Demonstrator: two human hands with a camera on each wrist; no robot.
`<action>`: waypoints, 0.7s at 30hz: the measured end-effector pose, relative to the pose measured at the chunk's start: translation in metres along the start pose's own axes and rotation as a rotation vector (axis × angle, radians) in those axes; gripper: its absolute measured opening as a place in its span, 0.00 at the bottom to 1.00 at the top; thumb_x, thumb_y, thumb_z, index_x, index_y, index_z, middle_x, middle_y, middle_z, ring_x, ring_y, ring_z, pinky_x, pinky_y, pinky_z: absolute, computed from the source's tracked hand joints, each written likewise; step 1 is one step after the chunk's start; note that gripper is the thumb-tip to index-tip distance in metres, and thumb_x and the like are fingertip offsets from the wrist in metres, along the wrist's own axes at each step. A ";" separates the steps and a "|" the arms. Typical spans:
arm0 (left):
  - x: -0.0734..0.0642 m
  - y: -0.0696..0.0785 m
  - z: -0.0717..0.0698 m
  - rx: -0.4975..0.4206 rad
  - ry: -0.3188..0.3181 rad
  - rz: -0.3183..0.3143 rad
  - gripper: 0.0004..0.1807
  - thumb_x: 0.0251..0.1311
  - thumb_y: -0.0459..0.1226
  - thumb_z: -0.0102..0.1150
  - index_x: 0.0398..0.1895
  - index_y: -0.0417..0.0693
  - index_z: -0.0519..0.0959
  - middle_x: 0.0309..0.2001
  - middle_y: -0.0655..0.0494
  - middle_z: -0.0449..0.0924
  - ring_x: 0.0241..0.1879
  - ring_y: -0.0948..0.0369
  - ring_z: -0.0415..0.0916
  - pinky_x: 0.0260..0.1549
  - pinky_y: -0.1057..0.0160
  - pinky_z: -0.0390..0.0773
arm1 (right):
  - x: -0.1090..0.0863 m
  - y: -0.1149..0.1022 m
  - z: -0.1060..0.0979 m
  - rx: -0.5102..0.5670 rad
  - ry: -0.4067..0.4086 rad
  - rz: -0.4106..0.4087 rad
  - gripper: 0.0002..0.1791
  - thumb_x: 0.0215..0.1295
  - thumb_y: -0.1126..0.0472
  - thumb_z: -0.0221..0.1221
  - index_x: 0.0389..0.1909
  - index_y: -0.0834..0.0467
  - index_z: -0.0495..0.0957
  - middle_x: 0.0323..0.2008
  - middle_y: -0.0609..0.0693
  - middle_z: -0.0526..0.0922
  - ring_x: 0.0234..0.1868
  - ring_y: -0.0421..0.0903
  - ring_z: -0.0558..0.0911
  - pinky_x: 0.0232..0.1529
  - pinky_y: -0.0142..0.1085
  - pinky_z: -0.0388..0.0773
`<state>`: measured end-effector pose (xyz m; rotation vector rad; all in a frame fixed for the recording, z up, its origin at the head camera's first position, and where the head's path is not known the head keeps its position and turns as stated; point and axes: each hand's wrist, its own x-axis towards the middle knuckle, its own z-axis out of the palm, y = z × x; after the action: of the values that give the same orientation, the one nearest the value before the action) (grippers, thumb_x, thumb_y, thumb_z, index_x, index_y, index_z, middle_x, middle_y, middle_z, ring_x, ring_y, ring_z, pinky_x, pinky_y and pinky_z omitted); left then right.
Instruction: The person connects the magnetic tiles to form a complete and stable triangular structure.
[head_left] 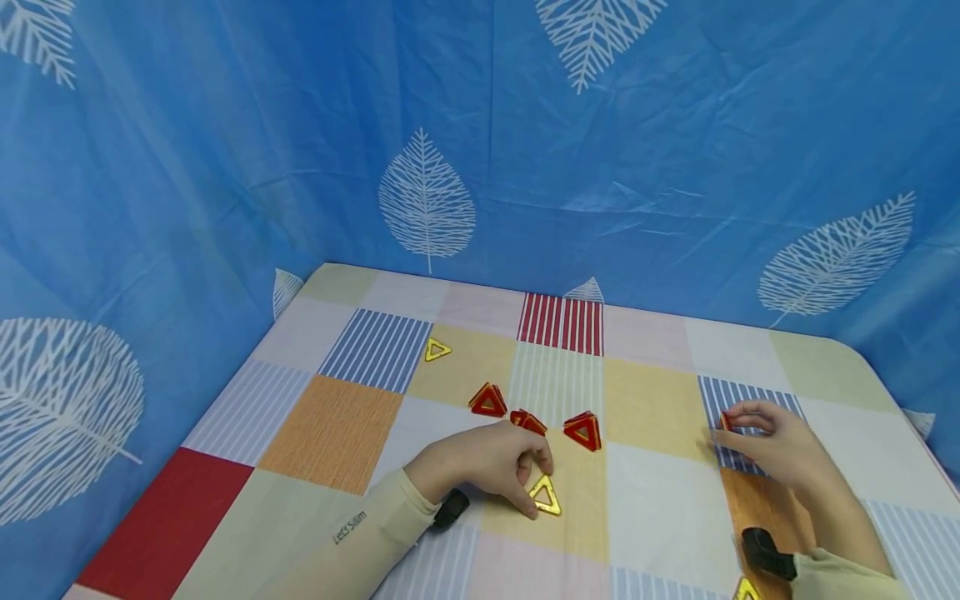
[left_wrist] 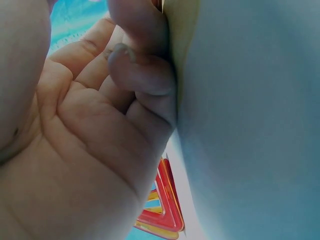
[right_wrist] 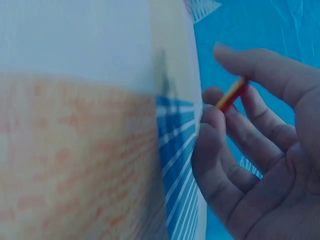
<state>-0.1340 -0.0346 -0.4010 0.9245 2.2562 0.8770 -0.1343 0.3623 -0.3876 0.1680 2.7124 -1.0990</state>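
Note:
My left hand (head_left: 495, 462) is low over the patchwork cloth, thumb and fingertips pinching a flat yellow triangle frame (head_left: 553, 502) at its edges. In the left wrist view the curled fingers (left_wrist: 142, 75) press close to the cloth, and part of a red triangle piece (left_wrist: 172, 200) shows beyond the palm. On the right, my right hand (head_left: 776, 442) holds a small red and yellow triangle piece (right_wrist: 232, 95) on edge between thumb and fingers, raised above the blue-striped patch. Just beyond the left hand lie red triangle pieces with yellow: one left (head_left: 489, 409), one middle (head_left: 531, 423), one right (head_left: 591, 432).
Another yellow triangle (head_left: 430, 350) lies toward the back left of the table. One more yellow triangle (head_left: 743, 582) is partly cut off at the bottom edge, near the right wrist's black camera strap (head_left: 765, 550). A blue leaf-print curtain (head_left: 495, 167) hangs behind the table.

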 end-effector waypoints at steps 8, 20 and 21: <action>-0.001 0.003 -0.001 -0.006 0.000 -0.010 0.20 0.47 0.41 0.82 0.41 0.54 0.81 0.21 0.63 0.75 0.21 0.69 0.70 0.23 0.70 0.71 | -0.008 -0.022 0.007 -0.012 -0.010 -0.021 0.33 0.64 0.46 0.68 0.57 0.67 0.75 0.57 0.68 0.75 0.47 0.55 0.82 0.32 0.39 0.80; -0.001 0.001 -0.002 0.005 0.007 0.021 0.20 0.49 0.41 0.80 0.44 0.53 0.81 0.22 0.65 0.75 0.22 0.70 0.71 0.24 0.71 0.72 | -0.017 -0.051 0.023 0.025 -0.014 -0.076 0.30 0.62 0.48 0.70 0.57 0.65 0.79 0.58 0.66 0.75 0.46 0.52 0.83 0.32 0.41 0.82; -0.001 0.001 -0.002 0.003 0.007 0.021 0.20 0.49 0.41 0.80 0.44 0.53 0.81 0.22 0.65 0.75 0.22 0.70 0.71 0.24 0.71 0.72 | -0.018 -0.054 0.025 0.024 -0.014 -0.080 0.30 0.62 0.48 0.71 0.57 0.65 0.79 0.58 0.66 0.75 0.45 0.52 0.84 0.32 0.40 0.82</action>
<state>-0.1342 -0.0355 -0.3991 0.9496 2.2577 0.8873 -0.1229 0.3060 -0.3647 0.0557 2.7163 -1.1508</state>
